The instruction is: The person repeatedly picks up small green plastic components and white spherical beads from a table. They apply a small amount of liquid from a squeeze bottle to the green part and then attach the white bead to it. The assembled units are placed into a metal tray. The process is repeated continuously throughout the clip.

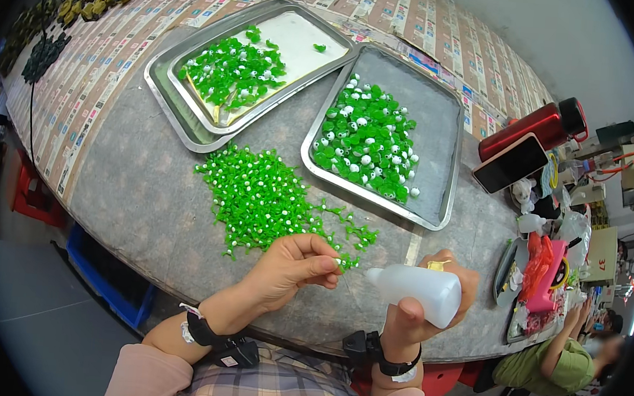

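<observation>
My left hand (285,270) is closed in a pinch on a small green plastic piece (345,263) with a white tip. My right hand (405,330) is wrapped round a whitish squeeze bottle (421,290), tilted so that its narrow nozzle points left, a short gap from the pinched piece. Just beyond my left hand a pile of small green pieces with white tips (261,197) lies loose on the table. Farther off, a metal tray (435,207) holds green pieces with white eye-like balls (370,139). More of these lie in a second, stacked tray (164,104) at the far left.
The grey-covered table (139,184) has a curved-looking near edge. On the right lie a red bottle (523,129), a dark-screened phone (512,163) and a pink container (547,279) among clutter. A person in a green top (553,365) sits at the right.
</observation>
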Tool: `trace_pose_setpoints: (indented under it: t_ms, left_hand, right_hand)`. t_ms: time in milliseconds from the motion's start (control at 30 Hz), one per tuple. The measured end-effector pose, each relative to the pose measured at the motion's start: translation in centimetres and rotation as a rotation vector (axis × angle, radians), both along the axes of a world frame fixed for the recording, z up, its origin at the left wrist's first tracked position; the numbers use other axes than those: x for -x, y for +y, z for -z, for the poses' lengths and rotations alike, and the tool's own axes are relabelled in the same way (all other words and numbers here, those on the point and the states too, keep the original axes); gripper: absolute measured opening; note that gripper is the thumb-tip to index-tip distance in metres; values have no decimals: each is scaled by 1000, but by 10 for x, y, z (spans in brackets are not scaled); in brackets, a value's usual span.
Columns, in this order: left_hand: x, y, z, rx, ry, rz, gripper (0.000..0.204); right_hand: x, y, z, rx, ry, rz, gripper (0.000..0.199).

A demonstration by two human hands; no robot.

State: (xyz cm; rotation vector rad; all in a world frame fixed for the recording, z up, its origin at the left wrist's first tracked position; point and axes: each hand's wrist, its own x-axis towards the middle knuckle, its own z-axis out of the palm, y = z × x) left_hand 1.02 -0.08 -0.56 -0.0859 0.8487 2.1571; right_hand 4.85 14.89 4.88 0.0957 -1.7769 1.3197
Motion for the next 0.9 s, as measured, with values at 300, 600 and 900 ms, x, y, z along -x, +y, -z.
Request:
trace_pose_setpoints:
  t_ms: [300,600,900]
  left_hand:
    - [0,0,-1,15,-2,2,12]
    - [0,-1,1,14,-5,11,10]
    - [-4,5,0,104,274,-196,9]
  right_hand:
    - [-2,2,2,-5,-27,30,52]
    - [-2,2,2,-12,-53,90,55]
    - [-5,5,1,43,-37,77,53]
